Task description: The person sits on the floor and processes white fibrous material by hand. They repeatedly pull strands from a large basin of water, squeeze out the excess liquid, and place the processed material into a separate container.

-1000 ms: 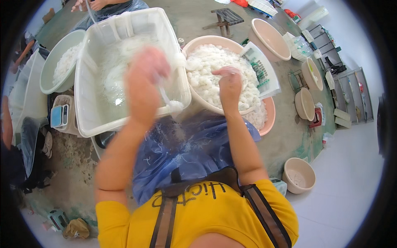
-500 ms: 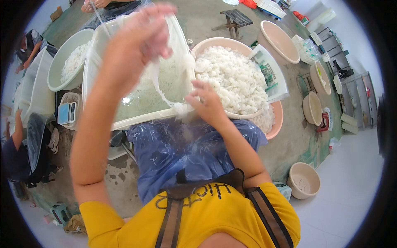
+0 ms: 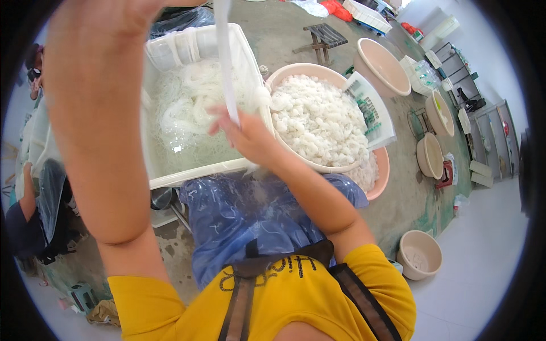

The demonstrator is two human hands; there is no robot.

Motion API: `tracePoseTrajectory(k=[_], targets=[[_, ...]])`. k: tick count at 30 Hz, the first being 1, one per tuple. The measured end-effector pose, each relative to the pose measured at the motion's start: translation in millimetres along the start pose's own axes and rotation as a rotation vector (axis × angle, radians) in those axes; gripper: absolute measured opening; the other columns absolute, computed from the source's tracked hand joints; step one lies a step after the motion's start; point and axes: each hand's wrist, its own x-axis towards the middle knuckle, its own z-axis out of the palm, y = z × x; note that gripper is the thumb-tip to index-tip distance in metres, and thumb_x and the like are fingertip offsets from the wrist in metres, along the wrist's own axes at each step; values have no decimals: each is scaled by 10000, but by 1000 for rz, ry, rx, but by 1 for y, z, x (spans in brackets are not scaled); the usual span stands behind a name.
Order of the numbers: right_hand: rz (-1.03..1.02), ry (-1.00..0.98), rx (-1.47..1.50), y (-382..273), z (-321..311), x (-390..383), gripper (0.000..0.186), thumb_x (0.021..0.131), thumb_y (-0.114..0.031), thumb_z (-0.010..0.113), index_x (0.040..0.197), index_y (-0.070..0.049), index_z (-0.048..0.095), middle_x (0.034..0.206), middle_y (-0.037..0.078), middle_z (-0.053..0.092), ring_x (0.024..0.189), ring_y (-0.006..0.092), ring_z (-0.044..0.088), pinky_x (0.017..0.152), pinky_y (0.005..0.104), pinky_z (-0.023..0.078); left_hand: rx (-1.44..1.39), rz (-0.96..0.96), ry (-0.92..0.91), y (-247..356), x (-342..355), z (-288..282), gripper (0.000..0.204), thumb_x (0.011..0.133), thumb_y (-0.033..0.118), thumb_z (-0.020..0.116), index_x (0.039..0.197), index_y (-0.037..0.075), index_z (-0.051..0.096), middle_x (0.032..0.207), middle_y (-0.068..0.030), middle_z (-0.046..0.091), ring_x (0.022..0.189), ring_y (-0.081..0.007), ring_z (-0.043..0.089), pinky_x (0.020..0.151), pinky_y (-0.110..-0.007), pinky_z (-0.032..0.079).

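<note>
My left hand [image 3: 116,12] is raised high and close to the camera, partly cut off by the top edge. Its fingertips reach toward the upper end of a long, translucent white strip [image 3: 226,62], which hangs taut and nearly straight. Lower down, my right hand [image 3: 248,136] pinches that strip over the right part of a white rectangular tub [image 3: 199,172]. Inside the tub, a tangle of pale thread-like strands [image 3: 187,116] lies in water. Just right of my right hand stands a pink round basin [image 3: 324,169] heaped with soft white clumps [image 3: 315,116].
A white perforated basket [image 3: 372,108] leans on the heaped basin's right side, above another pink basin [image 3: 382,170]. Beyond are a low folding stool [image 3: 324,37] and several basins on the floor. At left, a co-worker's arm [image 3: 27,187] shows beside pale tubs.
My left hand has risen out toward the top edge. My right hand has moved left from the tub's rim to over the water, and the strip is now drawn straight between my hands.
</note>
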Motion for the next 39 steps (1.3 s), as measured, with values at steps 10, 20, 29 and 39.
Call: tracePoseTrajectory(k=[10, 20, 29, 39], targets=[[12, 237, 447, -2, 7, -22, 500, 852, -220, 572, 1290, -56, 394, 1154, 123, 529, 993, 193, 553, 791, 328, 468, -223, -520, 396, -55, -88, -51, 236, 918, 220, 424, 957, -7, 480, 568, 29, 345, 508, -108, 363, 579, -251, 390], [-278, 550, -270, -29, -5, -27, 145, 693, -64, 667, 837, -58, 655, 887, 79, 568, 747, 208, 567, 654, 293, 450, -226, -304, 656, -120, -140, -73, 144, 901, 178, 468, 921, 45, 520, 694, 17, 440, 639, -99, 428, 686, -286, 402], [-226, 639, -740, -6, -9, -59, 109, 692, -172, 673, 702, -69, 638, 797, 70, 630, 795, 226, 577, 752, 339, 372, -608, -711, 898, -172, -206, -26, 265, 904, 298, 456, 1063, 89, 492, 883, -11, 512, 888, -152, 507, 848, -305, 407], [-201, 408, -221, -58, -50, -70, 88, 786, -105, 591, 816, -32, 631, 843, 72, 612, 641, 133, 569, 531, 250, 451, 96, -604, 329, -80, -165, -12, 118, 863, 166, 527, 916, 61, 527, 771, 7, 519, 620, -75, 416, 621, -221, 371]])
